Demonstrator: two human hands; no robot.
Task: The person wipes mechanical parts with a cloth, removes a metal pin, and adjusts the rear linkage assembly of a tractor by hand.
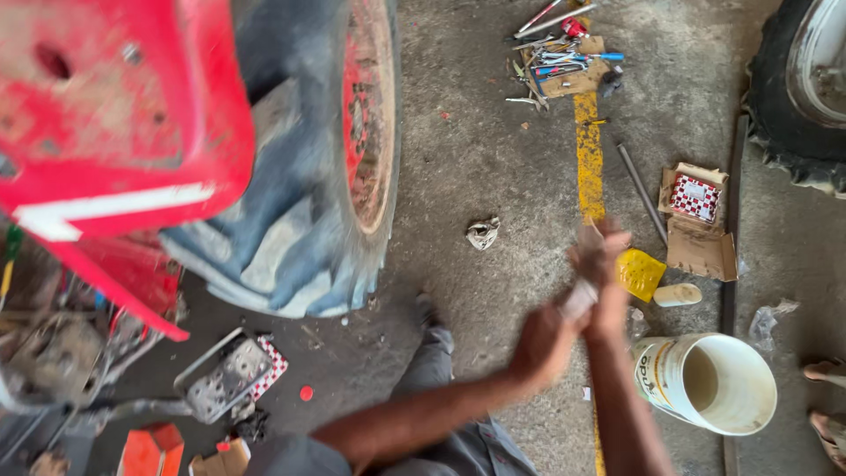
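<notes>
Fingers (592, 251) of our right hand (602, 282) and left hand (545, 342) are blurred, closed together round a small pale object (579, 300) above the concrete floor (493, 159). Grip looks loose-ish; it could slip into the white bucket (705, 381) at 4 o'clock.
</notes>
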